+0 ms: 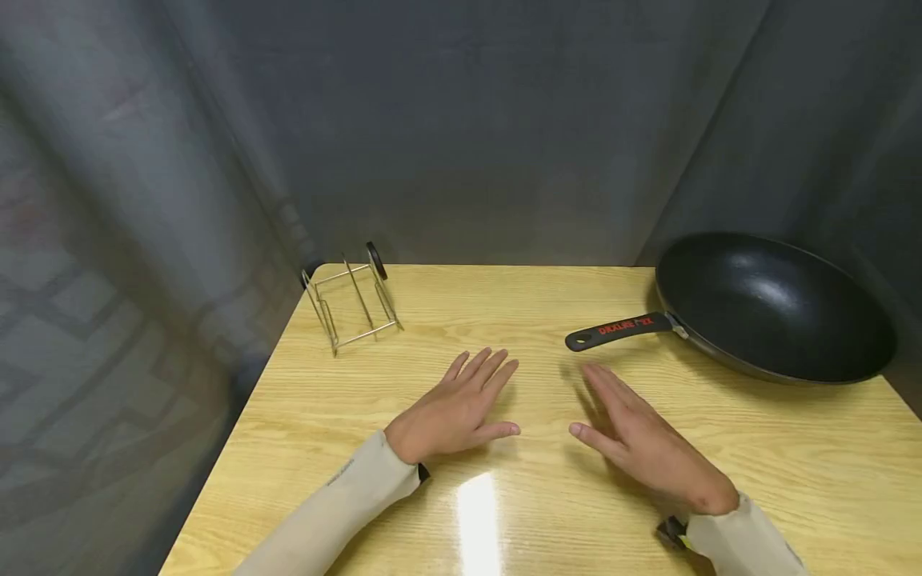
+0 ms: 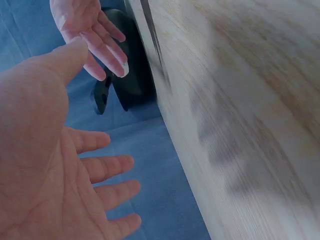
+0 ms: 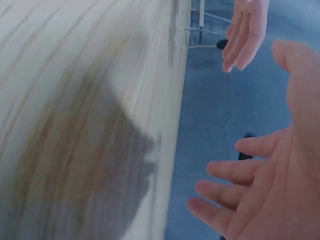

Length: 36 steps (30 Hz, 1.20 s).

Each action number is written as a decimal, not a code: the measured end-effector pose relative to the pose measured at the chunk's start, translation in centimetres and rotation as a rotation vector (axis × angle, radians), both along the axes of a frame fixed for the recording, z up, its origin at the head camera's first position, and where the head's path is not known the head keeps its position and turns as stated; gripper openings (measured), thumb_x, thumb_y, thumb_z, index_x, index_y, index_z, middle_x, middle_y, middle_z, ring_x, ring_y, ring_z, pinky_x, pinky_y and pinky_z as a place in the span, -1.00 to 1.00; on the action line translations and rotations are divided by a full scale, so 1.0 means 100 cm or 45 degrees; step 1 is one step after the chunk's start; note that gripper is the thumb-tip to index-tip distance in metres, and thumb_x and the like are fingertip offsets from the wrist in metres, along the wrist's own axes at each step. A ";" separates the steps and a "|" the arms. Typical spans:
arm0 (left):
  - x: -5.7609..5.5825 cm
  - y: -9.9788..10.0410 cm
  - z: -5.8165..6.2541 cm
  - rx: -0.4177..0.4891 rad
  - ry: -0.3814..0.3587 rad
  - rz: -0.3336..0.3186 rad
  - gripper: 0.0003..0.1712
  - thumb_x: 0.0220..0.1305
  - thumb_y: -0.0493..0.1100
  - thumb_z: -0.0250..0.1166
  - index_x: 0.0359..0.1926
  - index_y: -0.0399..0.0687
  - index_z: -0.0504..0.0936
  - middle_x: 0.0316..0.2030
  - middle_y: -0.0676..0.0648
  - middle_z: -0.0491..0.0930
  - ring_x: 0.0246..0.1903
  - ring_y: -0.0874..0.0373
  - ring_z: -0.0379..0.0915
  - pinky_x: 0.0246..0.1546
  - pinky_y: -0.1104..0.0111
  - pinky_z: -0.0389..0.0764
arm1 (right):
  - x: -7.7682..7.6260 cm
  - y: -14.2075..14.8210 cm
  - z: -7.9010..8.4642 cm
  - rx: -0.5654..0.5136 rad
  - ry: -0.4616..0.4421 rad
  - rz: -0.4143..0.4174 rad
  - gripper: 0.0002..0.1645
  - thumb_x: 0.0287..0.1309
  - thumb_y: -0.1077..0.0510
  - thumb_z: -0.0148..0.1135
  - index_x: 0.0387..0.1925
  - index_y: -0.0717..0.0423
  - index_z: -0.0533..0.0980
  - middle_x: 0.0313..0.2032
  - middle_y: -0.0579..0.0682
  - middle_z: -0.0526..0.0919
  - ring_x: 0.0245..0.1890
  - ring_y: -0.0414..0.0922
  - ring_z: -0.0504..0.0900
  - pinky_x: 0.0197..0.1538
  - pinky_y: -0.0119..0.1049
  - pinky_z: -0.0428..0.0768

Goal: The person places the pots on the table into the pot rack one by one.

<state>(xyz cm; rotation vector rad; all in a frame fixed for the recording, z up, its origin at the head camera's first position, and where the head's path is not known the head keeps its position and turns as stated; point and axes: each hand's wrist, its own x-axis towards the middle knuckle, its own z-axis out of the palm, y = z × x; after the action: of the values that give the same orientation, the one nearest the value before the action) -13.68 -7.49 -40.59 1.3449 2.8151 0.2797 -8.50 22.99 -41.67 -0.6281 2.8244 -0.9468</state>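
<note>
My left hand [image 1: 454,408] hovers over the middle of the table with its fingers straight and thumb out, holding nothing. To its right, my right hand [image 1: 641,440] is also held above the wood, fingers extended and nothing in its grasp. A black wok [image 1: 771,308] stands at the back right. Its long handle [image 1: 619,328], with red lettering, points left and lies just beyond the right fingertips, apart from them. At the back left stands a metal wire rack [image 1: 353,296] with a black round part on one side, beyond the left hand.
The light wooden table [image 1: 468,304] ends at a far edge against a grey curtain [image 1: 468,128]. More curtain hangs along the left side. The wok's right side reaches out over the table's right edge. A bright reflection lies near the front.
</note>
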 end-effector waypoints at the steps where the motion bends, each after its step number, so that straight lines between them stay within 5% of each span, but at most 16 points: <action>1: -0.002 0.002 0.000 0.005 -0.019 0.001 -0.02 0.52 0.39 -0.03 0.63 -0.14 -0.05 0.58 -0.26 -0.01 0.55 -0.22 -0.13 0.49 -0.10 -0.06 | -0.002 0.001 -0.001 -0.040 -0.038 -0.005 0.02 0.47 -0.25 0.13 0.65 0.01 -0.14 0.60 0.16 -0.13 0.55 0.28 -0.09 0.37 0.42 0.07; 11: -0.019 0.025 -0.006 0.013 -0.180 0.042 0.00 0.51 0.43 -0.09 0.64 -0.10 -0.09 0.59 -0.22 -0.04 0.56 -0.16 -0.16 0.50 -0.07 -0.11 | -0.017 0.014 -0.008 -0.359 -0.264 -0.093 -0.11 0.61 -0.09 -0.05 0.63 0.16 -0.23 0.56 0.33 -0.04 0.47 0.42 0.08 0.33 0.42 0.19; 20: -0.033 0.051 -0.006 -0.013 -0.158 0.070 0.01 0.49 0.45 -0.10 0.64 -0.09 -0.10 0.58 -0.22 0.01 0.55 -0.12 -0.09 0.50 -0.02 -0.04 | -0.033 0.021 -0.007 -0.646 -0.322 -0.203 -0.11 0.66 -0.07 -0.20 0.61 0.16 -0.42 0.54 0.38 -0.03 0.49 0.34 0.10 0.38 0.23 0.21; 29: -0.041 0.069 -0.005 -0.084 -0.109 0.063 0.02 0.49 0.45 -0.12 0.64 -0.11 -0.09 0.55 -0.23 0.09 0.52 -0.08 0.03 0.47 0.03 0.10 | -0.049 0.023 -0.009 -0.907 -0.387 -0.277 -0.08 0.64 -0.20 -0.29 0.58 0.34 -0.31 0.51 0.39 0.07 0.45 0.32 0.19 0.29 -0.31 0.45; 36: -0.044 0.079 -0.001 -0.036 -0.111 0.143 0.01 0.49 0.43 -0.07 0.62 -0.14 -0.06 0.52 -0.23 0.15 0.48 -0.08 0.12 0.41 0.01 0.23 | -0.062 0.015 -0.011 -1.169 -0.402 -0.405 -0.11 0.63 -0.25 -0.31 0.55 0.38 -0.11 0.44 0.38 0.23 0.44 0.21 0.28 0.32 -0.21 0.45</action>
<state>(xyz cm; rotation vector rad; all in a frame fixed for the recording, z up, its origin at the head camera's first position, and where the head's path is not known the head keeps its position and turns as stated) -18.10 0.45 -40.69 1.1425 2.8150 0.2916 -14.66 24.49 -42.80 -0.0397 2.1259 -2.1898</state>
